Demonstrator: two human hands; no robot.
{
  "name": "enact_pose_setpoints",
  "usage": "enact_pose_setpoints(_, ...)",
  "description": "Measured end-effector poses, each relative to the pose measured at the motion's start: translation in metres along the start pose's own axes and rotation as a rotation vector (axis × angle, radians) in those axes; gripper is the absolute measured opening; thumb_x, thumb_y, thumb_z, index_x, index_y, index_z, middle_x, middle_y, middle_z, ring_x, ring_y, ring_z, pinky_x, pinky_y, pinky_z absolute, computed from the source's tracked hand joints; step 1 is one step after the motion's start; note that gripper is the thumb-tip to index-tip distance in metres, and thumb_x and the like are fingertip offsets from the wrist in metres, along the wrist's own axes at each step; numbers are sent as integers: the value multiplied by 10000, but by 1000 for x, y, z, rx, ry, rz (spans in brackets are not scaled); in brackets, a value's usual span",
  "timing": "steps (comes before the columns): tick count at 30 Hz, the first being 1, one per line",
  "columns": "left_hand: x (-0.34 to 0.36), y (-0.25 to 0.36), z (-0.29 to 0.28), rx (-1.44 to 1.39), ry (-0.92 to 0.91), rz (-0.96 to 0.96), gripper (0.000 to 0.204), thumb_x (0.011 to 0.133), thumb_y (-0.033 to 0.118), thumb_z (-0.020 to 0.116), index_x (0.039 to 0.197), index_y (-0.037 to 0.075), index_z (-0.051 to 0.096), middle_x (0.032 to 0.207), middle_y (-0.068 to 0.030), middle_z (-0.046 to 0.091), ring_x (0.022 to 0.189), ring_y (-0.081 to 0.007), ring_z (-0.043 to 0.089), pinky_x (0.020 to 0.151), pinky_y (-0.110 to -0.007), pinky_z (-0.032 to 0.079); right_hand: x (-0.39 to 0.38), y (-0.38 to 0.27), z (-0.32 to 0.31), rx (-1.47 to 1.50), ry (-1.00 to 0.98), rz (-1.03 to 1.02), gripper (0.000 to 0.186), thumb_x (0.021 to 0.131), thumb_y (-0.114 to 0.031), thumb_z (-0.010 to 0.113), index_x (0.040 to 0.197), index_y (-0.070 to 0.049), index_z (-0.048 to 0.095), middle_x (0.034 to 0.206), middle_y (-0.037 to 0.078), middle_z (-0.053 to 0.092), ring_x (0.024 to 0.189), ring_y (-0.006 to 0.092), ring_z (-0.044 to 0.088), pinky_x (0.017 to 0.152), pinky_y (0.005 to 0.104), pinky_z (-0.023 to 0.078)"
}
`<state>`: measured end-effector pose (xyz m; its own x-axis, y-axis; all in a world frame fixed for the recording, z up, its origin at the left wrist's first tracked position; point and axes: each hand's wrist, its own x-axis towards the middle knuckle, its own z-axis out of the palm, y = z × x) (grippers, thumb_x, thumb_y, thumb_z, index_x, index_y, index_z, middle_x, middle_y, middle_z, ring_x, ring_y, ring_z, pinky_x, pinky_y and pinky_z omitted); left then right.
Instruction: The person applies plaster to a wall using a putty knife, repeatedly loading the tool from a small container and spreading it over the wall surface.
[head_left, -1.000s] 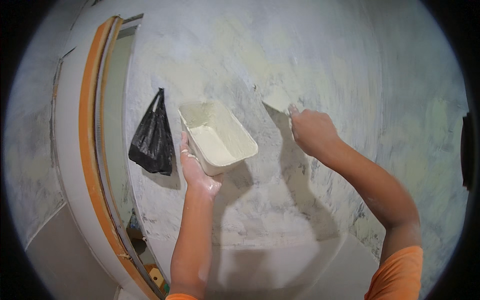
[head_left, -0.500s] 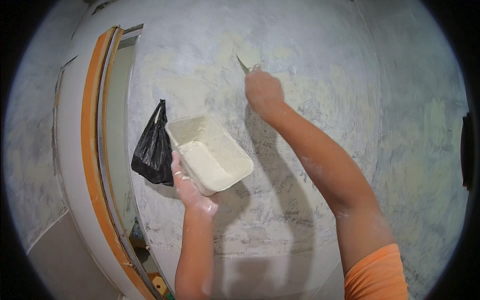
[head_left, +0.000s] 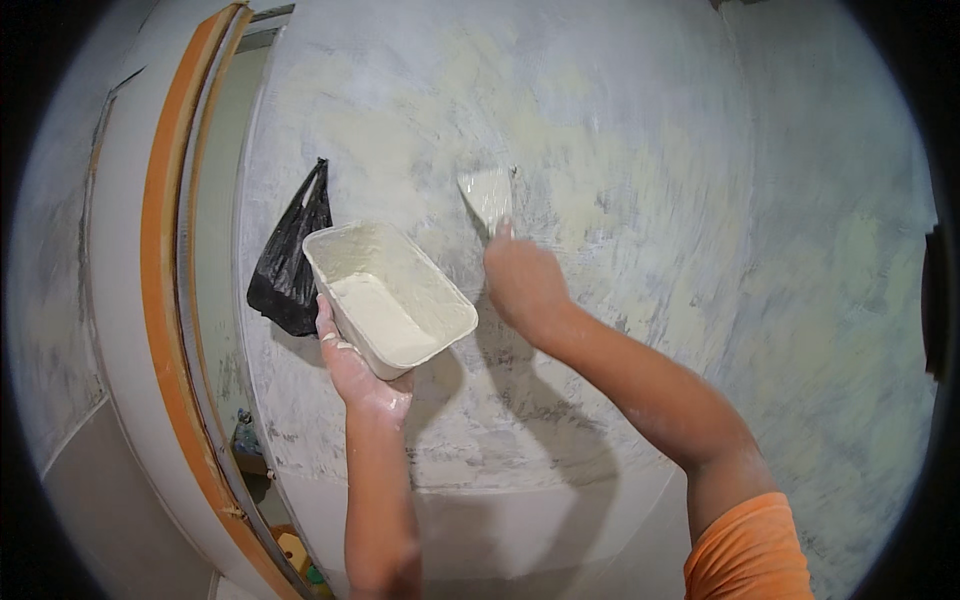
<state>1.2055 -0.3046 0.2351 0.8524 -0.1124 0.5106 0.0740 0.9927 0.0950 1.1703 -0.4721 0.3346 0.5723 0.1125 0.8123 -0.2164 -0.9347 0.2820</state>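
Note:
My left hand [head_left: 358, 375], smeared with white paste, grips a rectangular off-white tub [head_left: 455, 318] from below and along its left side. Wet cream-white filler [head_left: 378, 312] covers the tub's bottom and streaks its inner walls. Up and to the right, my right hand [head_left: 527, 280] is closed round the handle of a putty knife [head_left: 487, 195]. The knife's broad blade points upward at the wall [head_left: 640, 230] and carries white filler on its face. Most of the handle is hidden in my fist. Whether the blade edge touches the wall I cannot tell.
A black plastic bag [head_left: 290, 265] hangs on the wall just left of the tub. Farther left stands an orange-edged door frame [head_left: 165, 220] with a narrow opening beside it. Patchy filler marks the grey wall, and a paler smooth band [head_left: 450, 520] runs along its lower part.
My right hand and the putty knife have moved down the wall, and the blade's face shows more fully. The view has shifted, with the tub now slightly left of where it was.

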Motion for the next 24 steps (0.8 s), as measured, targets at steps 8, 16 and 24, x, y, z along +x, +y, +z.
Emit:
enact_pose_setpoints(8,-17,6,16,76,-3,47,552,998,560,475,1391,177,538,1344,-34,606,1193,-267,620,1001,-462,526,-25,0,-66,117,-38,-100,356,853,-26,528,1163,144,571,890,288,692,837,440,699,741,515,563)
enact_pose_setpoints(16,-13,-22,13,14,-69,37,530,1025,507,453,1395,136,527,1363,-59,590,1224,-272,596,1029,-467,508,65,2,2,140,321,109,450,919,-37,497,1330,146,491,914,276,686,817,397,711,712,472,578)
enact_pose_setpoints(24,-6,-18,-11,132,-4,117,596,1023,547,433,1466,150,460,1450,-64,525,1307,-267,534,1105,-455,435,-8,18,39,172,43,92,693,872,-37,618,1480,142,336,1031,312,690,917,377,712,721,410,607)
